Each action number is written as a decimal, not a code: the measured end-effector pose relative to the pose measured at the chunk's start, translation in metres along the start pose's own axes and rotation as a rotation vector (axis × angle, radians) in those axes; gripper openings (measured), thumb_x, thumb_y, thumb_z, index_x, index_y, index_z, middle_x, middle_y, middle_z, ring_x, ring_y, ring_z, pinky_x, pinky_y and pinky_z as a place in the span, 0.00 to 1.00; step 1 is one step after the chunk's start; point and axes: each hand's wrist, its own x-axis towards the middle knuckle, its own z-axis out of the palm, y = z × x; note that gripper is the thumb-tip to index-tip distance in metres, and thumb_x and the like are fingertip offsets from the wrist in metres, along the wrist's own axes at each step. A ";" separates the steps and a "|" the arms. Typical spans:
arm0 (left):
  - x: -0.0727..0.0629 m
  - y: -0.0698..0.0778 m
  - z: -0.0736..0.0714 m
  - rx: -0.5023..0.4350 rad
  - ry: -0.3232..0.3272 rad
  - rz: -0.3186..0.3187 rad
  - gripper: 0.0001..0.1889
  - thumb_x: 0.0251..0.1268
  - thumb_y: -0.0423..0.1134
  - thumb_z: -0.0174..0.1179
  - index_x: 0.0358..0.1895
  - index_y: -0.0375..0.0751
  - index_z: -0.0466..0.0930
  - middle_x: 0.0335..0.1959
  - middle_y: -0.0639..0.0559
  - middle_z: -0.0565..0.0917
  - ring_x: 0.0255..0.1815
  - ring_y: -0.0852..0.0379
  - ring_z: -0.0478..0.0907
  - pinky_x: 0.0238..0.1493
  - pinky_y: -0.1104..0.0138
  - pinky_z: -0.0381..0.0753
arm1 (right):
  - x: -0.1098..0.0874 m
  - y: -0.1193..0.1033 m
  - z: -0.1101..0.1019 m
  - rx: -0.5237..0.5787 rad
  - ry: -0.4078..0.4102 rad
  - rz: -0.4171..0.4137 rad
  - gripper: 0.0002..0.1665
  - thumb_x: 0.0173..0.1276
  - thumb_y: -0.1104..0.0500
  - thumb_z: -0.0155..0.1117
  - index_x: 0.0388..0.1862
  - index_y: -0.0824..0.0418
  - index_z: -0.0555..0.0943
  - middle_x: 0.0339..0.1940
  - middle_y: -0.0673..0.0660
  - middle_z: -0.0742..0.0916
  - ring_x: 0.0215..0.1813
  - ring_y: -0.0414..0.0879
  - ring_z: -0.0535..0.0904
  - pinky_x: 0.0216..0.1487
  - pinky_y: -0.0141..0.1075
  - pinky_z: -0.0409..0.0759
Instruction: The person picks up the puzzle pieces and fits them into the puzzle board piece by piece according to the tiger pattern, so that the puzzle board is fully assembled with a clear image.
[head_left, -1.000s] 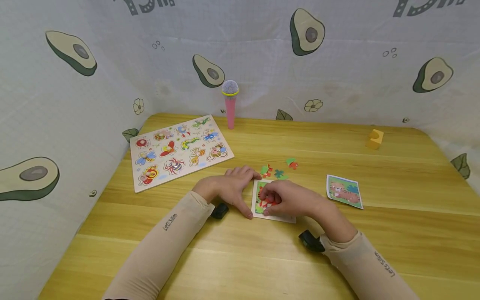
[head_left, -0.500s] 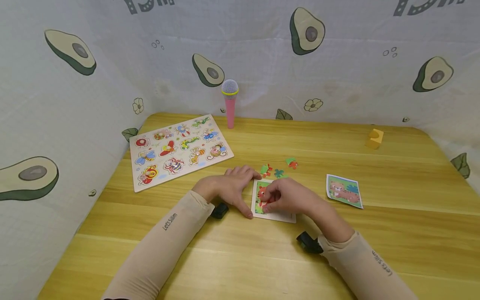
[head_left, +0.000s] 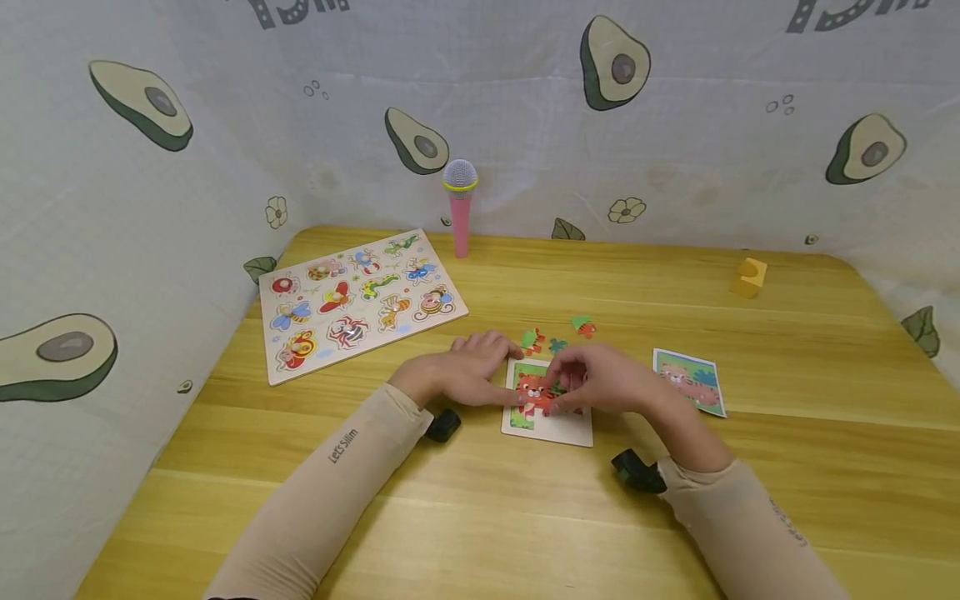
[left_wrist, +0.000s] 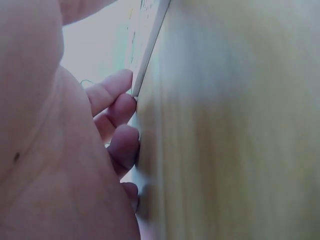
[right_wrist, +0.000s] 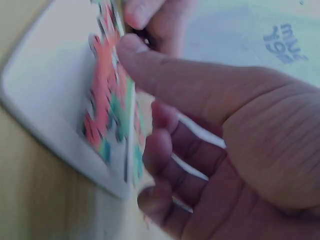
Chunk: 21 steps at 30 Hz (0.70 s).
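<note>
A small jigsaw tray [head_left: 551,435] lies on the table with a red tiger picture [head_left: 532,388] partly put together inside it. My left hand [head_left: 468,375] lies at its left side, fingers spread along the edge and the thumb touching the tiger. In the left wrist view, fingertips [left_wrist: 125,145] rest by the board's side. My right hand [head_left: 611,379] arches over the tray's right half, thumb and index finger down at the pieces. The right wrist view has the thumb [right_wrist: 165,72] right at the picture; I cannot tell whether a piece is pinched. Part of the picture is hidden beneath this hand.
Loose jigsaw pieces [head_left: 584,326] lie just behind the tray. To the right is a tiger picture card [head_left: 701,390]. An insect peg puzzle board [head_left: 330,321], a pink toy microphone [head_left: 461,217] and a yellow block [head_left: 750,279] stand farther back.
My left thumb has moved from the tray's lower left corner up onto the tiger. The right hand has shifted right and slightly back, uncovering the tiger's face.
</note>
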 end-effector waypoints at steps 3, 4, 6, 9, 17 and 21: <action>0.002 0.002 0.001 0.009 0.005 -0.015 0.37 0.68 0.66 0.55 0.72 0.48 0.61 0.70 0.51 0.61 0.67 0.50 0.57 0.65 0.54 0.55 | -0.003 0.004 -0.006 -0.024 0.011 0.058 0.16 0.57 0.59 0.81 0.41 0.61 0.85 0.28 0.53 0.80 0.30 0.47 0.74 0.32 0.38 0.73; 0.002 0.002 0.002 0.011 0.005 -0.021 0.37 0.68 0.66 0.55 0.72 0.48 0.61 0.70 0.51 0.61 0.67 0.50 0.57 0.65 0.54 0.55 | -0.004 0.005 -0.008 -0.032 0.011 0.079 0.17 0.56 0.58 0.81 0.42 0.61 0.84 0.29 0.53 0.80 0.30 0.47 0.73 0.32 0.39 0.73; 0.003 0.002 0.003 0.016 0.003 -0.032 0.37 0.68 0.66 0.55 0.72 0.48 0.60 0.70 0.51 0.61 0.67 0.51 0.56 0.65 0.54 0.54 | -0.005 0.007 -0.010 -0.045 0.009 0.100 0.20 0.56 0.57 0.82 0.44 0.61 0.84 0.30 0.54 0.79 0.30 0.48 0.73 0.33 0.40 0.73; 0.004 0.001 0.004 0.020 0.003 -0.040 0.37 0.68 0.67 0.54 0.72 0.49 0.61 0.70 0.51 0.60 0.67 0.52 0.56 0.65 0.54 0.53 | -0.006 0.011 -0.012 -0.053 0.002 0.106 0.22 0.54 0.57 0.82 0.45 0.61 0.84 0.32 0.54 0.79 0.32 0.48 0.72 0.35 0.41 0.73; 0.005 0.001 0.006 0.032 0.017 -0.044 0.36 0.69 0.66 0.53 0.71 0.50 0.60 0.70 0.51 0.61 0.65 0.53 0.57 0.63 0.56 0.55 | -0.005 0.015 -0.014 -0.076 -0.020 0.101 0.23 0.54 0.56 0.83 0.46 0.61 0.84 0.32 0.54 0.78 0.34 0.48 0.71 0.35 0.41 0.72; 0.004 0.003 0.006 0.033 0.027 -0.042 0.35 0.69 0.66 0.54 0.71 0.49 0.61 0.69 0.51 0.61 0.65 0.52 0.58 0.62 0.56 0.55 | -0.005 0.017 -0.014 -0.077 -0.022 0.103 0.24 0.54 0.55 0.83 0.46 0.61 0.84 0.32 0.54 0.78 0.34 0.48 0.71 0.35 0.41 0.72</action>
